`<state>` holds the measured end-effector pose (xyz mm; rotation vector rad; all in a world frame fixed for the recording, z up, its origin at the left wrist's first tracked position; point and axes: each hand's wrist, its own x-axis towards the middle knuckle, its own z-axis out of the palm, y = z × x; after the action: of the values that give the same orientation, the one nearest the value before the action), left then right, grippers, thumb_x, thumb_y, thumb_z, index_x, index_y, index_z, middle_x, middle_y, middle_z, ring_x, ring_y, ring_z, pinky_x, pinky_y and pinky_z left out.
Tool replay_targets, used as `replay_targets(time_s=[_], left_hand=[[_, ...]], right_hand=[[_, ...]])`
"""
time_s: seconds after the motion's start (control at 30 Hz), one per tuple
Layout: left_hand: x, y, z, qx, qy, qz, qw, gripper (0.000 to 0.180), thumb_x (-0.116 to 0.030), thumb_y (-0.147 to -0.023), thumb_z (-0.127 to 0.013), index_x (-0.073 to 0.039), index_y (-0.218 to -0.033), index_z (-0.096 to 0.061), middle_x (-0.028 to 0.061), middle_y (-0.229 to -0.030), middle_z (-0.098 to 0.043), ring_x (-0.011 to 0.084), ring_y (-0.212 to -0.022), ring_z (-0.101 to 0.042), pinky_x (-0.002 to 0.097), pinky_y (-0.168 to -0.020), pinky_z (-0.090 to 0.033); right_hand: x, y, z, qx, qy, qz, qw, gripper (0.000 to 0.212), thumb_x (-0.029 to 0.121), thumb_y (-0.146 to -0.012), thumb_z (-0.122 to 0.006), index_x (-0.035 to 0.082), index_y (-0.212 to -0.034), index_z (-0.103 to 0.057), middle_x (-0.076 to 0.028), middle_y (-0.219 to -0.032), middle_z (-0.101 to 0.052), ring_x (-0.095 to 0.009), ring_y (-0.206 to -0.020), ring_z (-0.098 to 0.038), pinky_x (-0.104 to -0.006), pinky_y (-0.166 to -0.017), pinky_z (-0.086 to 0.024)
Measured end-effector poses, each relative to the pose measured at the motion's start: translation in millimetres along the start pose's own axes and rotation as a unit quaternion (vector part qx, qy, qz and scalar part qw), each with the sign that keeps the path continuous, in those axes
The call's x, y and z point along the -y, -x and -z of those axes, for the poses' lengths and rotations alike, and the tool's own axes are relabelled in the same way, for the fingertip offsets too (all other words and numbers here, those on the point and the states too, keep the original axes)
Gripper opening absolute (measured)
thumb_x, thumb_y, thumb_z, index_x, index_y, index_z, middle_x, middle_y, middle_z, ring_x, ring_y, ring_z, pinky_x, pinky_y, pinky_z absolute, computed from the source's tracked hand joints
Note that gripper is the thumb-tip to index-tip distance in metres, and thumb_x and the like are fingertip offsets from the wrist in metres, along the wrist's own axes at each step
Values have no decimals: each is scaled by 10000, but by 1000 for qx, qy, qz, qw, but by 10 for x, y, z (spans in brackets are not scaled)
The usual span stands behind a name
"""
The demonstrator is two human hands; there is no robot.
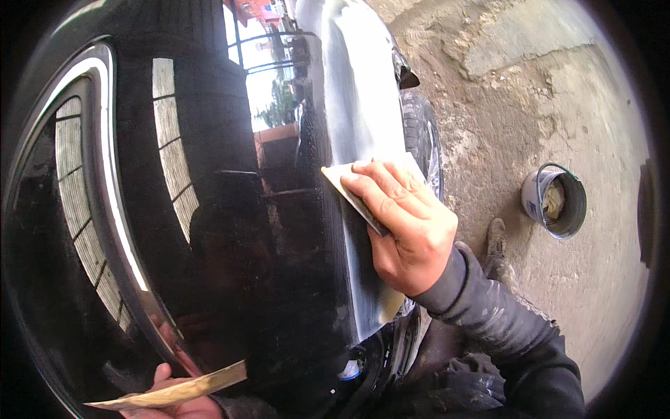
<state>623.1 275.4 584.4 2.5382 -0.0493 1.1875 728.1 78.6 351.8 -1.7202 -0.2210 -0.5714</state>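
My right hand (412,223) grips a thin flat spreader (347,187), pale on top with a grey edge. Its fingers lie across the top, and the spreader rests against the rounded side of a black car body panel (244,279). Under and beyond that hand runs a dull whitish-grey patch (359,105) on the panel, with a beige area at its near end. At the lower left my left hand (178,408) holds a thin flat board (174,392) with a yellowish face. The board hides part of the fingers.
A curved chrome window trim (112,140) borders the car's glass on the left. Beside the car, a tire (419,129) shows. On the rough concrete floor (481,133) at the right stands a bucket (534,195) with cloth-like material inside. My shoe (496,237) is between bucket and car.
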Motion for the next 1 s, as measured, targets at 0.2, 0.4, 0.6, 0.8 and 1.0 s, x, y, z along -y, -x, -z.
replay_targets(time_s=[0.2,0.4,0.6,0.8,1.0], left_hand=[[45,5,-100,23,126,-6,992,479,-287,-1150,-381,115,-1310,-586,287,-1189,-666,341,-1027,-702,446,-902,-630],[173,67,-23,67,126,-35,989,470,-244,-1165,-387,140,-1366,-568,328,-1296,-645,378,-1112,-702,462,-956,-626],[475,26,359,29,-150,-86,984,449,-196,-1140,-492,51,-1514,-475,312,-1438,-574,397,-1223,-675,492,-997,-604],[672,-56,493,52,-21,-17,998,450,-92,-1137,-468,-51,-1585,-469,263,-1493,-559,345,-1200,-713,443,-942,-646],[462,37,49,-8,50,55,997,438,-265,-1151,-493,65,-1438,-514,215,-1101,-673,200,-717,-660,300,-561,-537]], right_hand=[[-20,395,39,27,5,30,999,512,-39,-681,-682,-44,-1190,-738,-199,-1169,-731,-380,-1085,-707,-454,-963,-554],[69,812,88,55,5,26,998,511,-4,-702,-680,-20,-1208,-750,-199,-1175,-734,-393,-1083,-710,-476,-957,-556],[226,1189,94,62,12,-7,998,487,6,-748,-685,32,-1226,-774,-153,-1199,-754,-372,-1117,-714,-482,-976,-556],[373,1601,141,94,6,-35,995,495,5,-762,-688,63,-1246,-776,-128,-1236,-751,-351,-1181,-697,-500,-1054,-520],[472,1952,113,102,-9,-53,993,486,16,-784,-695,75,-1261,-771,-115,-1264,-744,-330,-1194,-696,-489,-1100,-492]])
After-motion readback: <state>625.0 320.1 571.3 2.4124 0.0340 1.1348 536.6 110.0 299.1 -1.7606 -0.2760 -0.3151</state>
